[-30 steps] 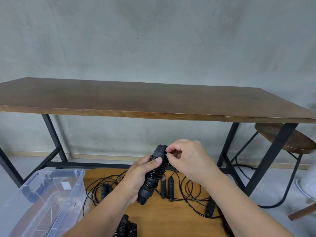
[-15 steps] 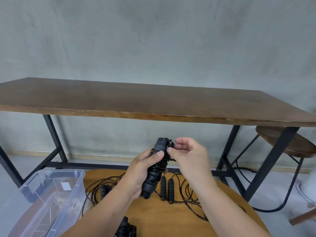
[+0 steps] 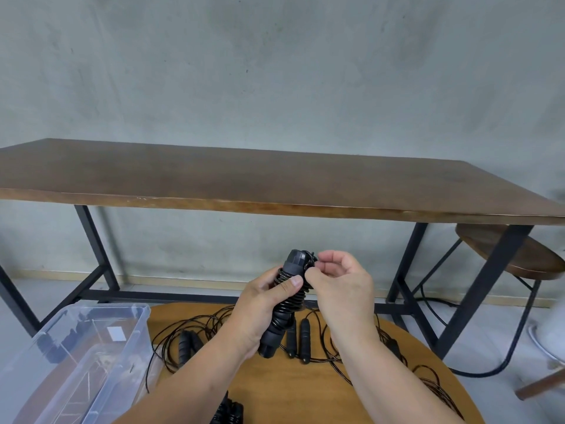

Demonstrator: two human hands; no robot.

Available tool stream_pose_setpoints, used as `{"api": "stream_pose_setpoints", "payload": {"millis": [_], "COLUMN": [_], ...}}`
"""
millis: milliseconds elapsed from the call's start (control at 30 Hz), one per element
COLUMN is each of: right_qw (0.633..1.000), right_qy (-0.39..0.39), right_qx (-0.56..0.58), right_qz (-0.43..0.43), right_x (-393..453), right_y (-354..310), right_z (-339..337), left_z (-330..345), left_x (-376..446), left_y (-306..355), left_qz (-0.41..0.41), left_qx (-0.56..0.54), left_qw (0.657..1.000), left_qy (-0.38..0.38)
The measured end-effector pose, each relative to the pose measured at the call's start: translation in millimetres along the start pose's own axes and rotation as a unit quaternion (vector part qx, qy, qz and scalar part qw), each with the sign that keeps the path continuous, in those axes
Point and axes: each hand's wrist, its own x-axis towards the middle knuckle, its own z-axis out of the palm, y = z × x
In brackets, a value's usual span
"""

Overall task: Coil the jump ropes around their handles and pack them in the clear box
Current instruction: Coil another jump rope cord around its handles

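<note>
My left hand (image 3: pixel 260 310) grips a pair of black jump rope handles (image 3: pixel 287 304) held upright, with thin black rope coiled tightly round them. My right hand (image 3: pixel 339 286) pinches the rope end at the top of the handles. Below, on the round wooden table (image 3: pixel 290 390), lie loose black ropes (image 3: pixel 195 332) and more black handles (image 3: pixel 301 336). Another coiled bundle (image 3: pixel 227 413) shows at the bottom edge. The clear plastic box (image 3: pixel 91 356) stands at the left of the round table.
A long dark wooden table (image 3: pixel 275 182) on black metal legs stands behind, against a grey wall. A round wooden stool (image 3: pixel 513 255) is at the right under it. A black cable runs on the floor at the right.
Both hands with the coiled handles have risen a little. My right hand's fingers have shifted up to the top of the handles, still working the rope end.
</note>
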Motion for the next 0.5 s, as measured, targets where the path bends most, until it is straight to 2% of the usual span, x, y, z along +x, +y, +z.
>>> {"api": "stream_pose_setpoints", "payload": {"millis": [333, 500], "right_qw": [0.996, 0.999], "right_qy": [-0.081, -0.032], "right_qx": [0.033, 0.029], "right_qz": [0.010, 0.019], "right_x": [1.7, 1.4], "right_y": [-7.1, -5.3], "right_z": [-2.6, 1.4], "left_z": [-3.4, -7.4], "left_x": [3.0, 9.1], "left_y": [1.3, 0.0], "left_qz": [0.035, 0.087], "left_qx": [0.027, 0.086], "left_qw": [0.999, 0.991], "left_qy": [0.019, 0.046]}}
